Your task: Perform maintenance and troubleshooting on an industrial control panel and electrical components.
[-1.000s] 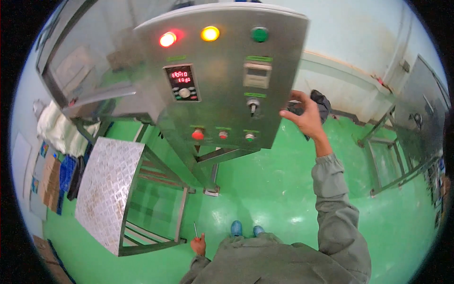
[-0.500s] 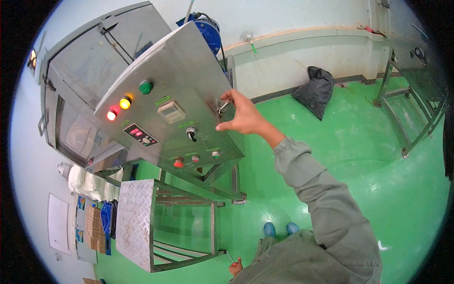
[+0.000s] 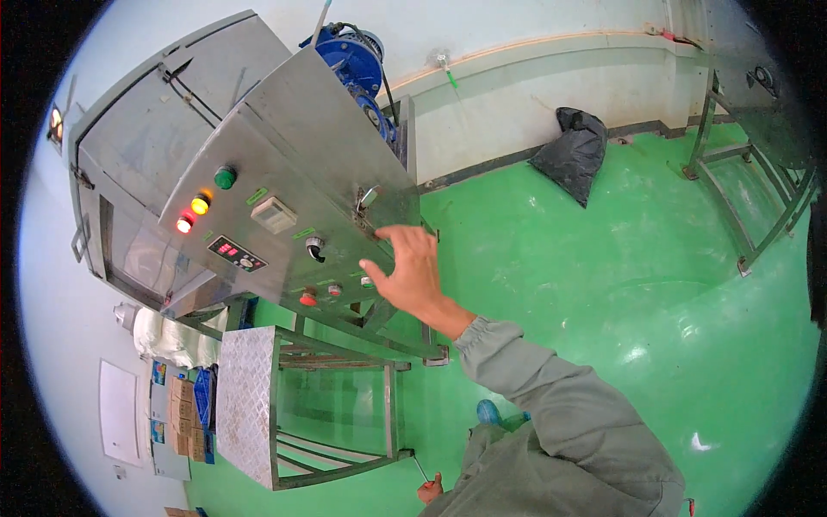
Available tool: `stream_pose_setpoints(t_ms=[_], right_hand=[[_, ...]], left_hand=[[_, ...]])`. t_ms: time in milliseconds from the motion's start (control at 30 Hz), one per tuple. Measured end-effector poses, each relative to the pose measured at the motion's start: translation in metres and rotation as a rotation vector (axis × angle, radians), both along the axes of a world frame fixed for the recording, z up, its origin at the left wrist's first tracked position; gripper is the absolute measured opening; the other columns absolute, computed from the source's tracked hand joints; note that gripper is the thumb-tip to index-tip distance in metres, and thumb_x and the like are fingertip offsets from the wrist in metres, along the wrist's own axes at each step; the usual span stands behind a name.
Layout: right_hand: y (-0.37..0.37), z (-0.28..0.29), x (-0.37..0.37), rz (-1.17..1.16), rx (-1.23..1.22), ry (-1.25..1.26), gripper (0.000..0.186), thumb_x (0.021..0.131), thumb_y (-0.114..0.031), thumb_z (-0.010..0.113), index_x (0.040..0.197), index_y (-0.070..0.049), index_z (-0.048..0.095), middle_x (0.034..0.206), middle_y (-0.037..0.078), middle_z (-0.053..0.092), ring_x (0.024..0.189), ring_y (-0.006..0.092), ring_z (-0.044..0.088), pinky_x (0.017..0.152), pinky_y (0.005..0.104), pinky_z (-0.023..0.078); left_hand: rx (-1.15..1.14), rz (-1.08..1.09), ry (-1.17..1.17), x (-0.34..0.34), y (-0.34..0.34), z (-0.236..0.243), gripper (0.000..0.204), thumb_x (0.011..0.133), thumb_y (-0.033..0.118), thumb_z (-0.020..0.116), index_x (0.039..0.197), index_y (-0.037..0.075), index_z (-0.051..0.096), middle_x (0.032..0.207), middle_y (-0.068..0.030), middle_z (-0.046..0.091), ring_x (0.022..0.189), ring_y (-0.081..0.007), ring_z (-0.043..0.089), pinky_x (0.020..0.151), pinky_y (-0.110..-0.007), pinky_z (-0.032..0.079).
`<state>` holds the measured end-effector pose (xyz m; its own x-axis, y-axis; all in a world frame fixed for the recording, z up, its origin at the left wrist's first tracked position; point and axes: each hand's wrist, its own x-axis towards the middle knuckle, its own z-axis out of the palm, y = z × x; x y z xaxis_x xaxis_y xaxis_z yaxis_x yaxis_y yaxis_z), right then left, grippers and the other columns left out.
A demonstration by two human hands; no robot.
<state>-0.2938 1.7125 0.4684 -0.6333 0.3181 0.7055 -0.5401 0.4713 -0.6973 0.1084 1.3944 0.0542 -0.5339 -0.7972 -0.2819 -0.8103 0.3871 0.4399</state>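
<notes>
My right hand (image 3: 412, 271) hovers before the steel control panel (image 3: 301, 112), thumb and fingers apart with nothing between them. Just above its fingertips sits a metal latch handle (image 3: 369, 198) on the panel's right side. Left of the hand are a black selector switch (image 3: 316, 249), a small grey display box (image 3: 274, 214) and a red-lit digital controller (image 3: 237, 253). Below them is a red push button (image 3: 308, 297). At the bottom edge my left hand (image 3: 429, 489), fingers closed, grips a thin metal rod (image 3: 420, 469) beside the step stand's foot.
A steel step stand (image 3: 245, 405) with a patterned plate top stands below the panel. Behind the cabinet is a blue hose reel (image 3: 353, 62). A black bag (image 3: 573, 157) lies by the wall. Another metal frame (image 3: 724, 198) stands at the right. Cartons (image 3: 179, 414) are at lower left.
My right hand has come off the latch handle and moved down and slightly left, leaving the handle in plain sight. The left hand still grips the rod. The view has shifted slightly.
</notes>
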Motion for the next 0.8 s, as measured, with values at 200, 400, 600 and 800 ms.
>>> stream_pose_setpoints(t_ms=[200,400,600,800], right_hand=[[0.005,-0.017,-0.015,0.021,-0.175,-0.008,0.04,0.076,-0.021,0.078,0.107,-0.003,0.061,0.105,0.012,0.062,0.1,0.031,0.055,0.087,0.0411,0.04],[-0.002,0.0,-0.018,-0.033,-0.199,0.01,0.042,0.072,-0.02,0.081,0.106,-0.006,0.062,0.103,0.009,0.064,0.096,0.0287,0.056,0.087,0.0408,0.042],[0.021,0.022,-0.03,0.019,-0.136,0.042,0.044,0.068,-0.02,0.083,0.106,-0.01,0.062,0.096,0.004,0.065,0.098,0.0271,0.054,0.085,0.0414,0.04],[0.006,0.035,-0.027,0.014,-0.134,0.001,0.052,0.066,-0.022,0.085,0.109,-0.008,0.06,0.103,0.007,0.064,0.098,0.0278,0.054,0.087,0.0415,0.039]], left_hand=[[-0.003,-0.107,-0.007,0.004,-0.009,-0.02,0.059,0.065,0.044,0.09,0.057,0.009,0.043,0.049,-0.0045,0.048,0.046,-0.0203,0.043,0.05,-0.042,0.039],[0.135,0.046,-0.024,0.009,-0.01,-0.032,0.055,0.066,0.038,0.089,0.071,0.009,0.043,0.067,-0.0058,0.051,0.058,-0.0211,0.044,0.058,-0.044,0.037],[0.331,-0.07,-0.048,0.029,0.018,-0.01,0.059,0.082,0.029,0.076,0.129,0.005,0.052,0.131,-0.0169,0.06,0.105,-0.0338,0.061,0.099,-0.049,0.038],[0.168,0.214,0.076,0.048,-0.002,-0.038,0.057,0.062,0.039,0.093,0.062,0.01,0.044,0.053,-0.0022,0.049,0.047,-0.0178,0.039,0.05,-0.04,0.042]])
